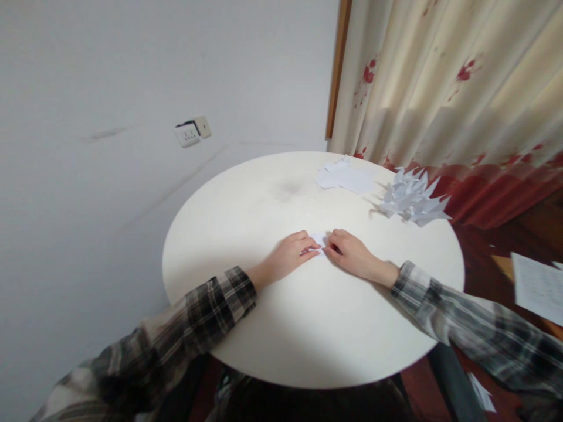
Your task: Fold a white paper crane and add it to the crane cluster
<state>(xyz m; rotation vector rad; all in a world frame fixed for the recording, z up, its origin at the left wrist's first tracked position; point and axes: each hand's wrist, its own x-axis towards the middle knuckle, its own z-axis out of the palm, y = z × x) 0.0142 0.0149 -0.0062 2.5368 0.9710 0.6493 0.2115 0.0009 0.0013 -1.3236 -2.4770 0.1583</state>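
Observation:
A small piece of white paper (318, 239) lies on the round white table (281, 328), between my two hands. My left hand (295, 249) rests at its left side, with the thumb and fingers closed on the paper's edge. From the right, my right hand (345, 251) has its fingers curled and the thumb against the paper's right edge. Much of the paper is hidden under the fingers, so its folds cannot be made out.
Flat white paper sheets (347, 177) lie at the table's back. Right of them stands a cluster of pointed folded paper shapes (411, 198). A wall with a socket (188, 135) is at the left, a flowered curtain (440, 88) behind at the right. Written paper (539, 284) lies beyond the table's right edge.

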